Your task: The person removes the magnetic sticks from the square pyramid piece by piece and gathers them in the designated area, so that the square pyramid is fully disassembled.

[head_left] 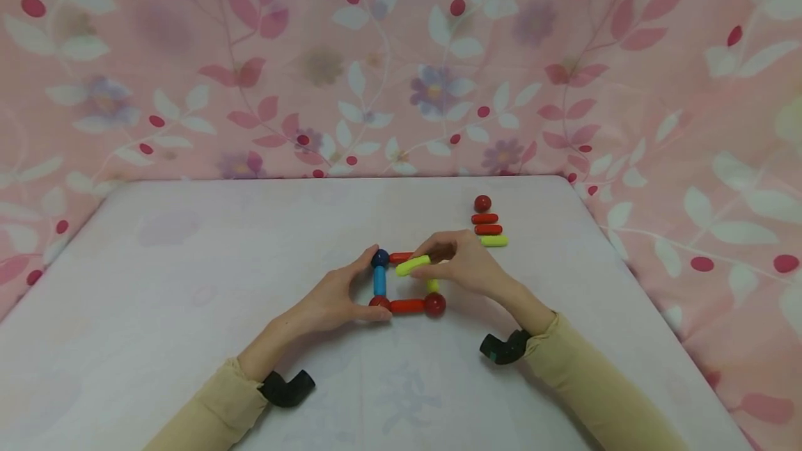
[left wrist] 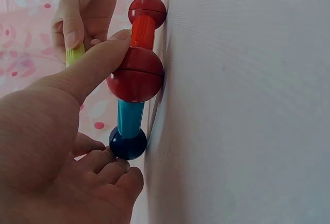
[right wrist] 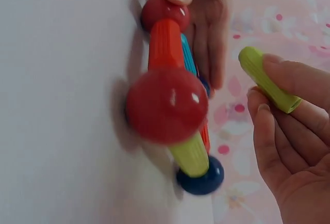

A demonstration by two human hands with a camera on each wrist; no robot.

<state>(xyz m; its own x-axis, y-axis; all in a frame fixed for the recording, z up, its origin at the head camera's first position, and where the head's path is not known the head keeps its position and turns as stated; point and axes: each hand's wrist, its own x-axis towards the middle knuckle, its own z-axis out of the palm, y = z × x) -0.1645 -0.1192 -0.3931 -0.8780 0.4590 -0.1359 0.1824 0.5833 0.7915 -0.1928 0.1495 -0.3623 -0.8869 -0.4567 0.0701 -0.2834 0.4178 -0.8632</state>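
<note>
A four-sided frame of rods and balls lies on the table: a blue rod (head_left: 379,281) at left, a red rod (head_left: 407,306) in front, another red rod behind, a yellow-green rod (right wrist: 190,155) at right. Its front balls are red (head_left: 435,305); two dark blue balls (left wrist: 128,142) (right wrist: 200,175) show at the back. My left hand (head_left: 332,298) holds the left side between thumb, at the front red ball, and fingers, at the blue ball. My right hand (head_left: 470,264) pinches a loose yellow-green rod (head_left: 413,265) above the frame.
Behind and to the right, a red ball (head_left: 482,203), two red rods (head_left: 485,218) (head_left: 488,230) and a yellow-green rod (head_left: 494,241) lie in a column on the white table (head_left: 188,249). Flowered pink cloth (head_left: 388,75) hangs around it.
</note>
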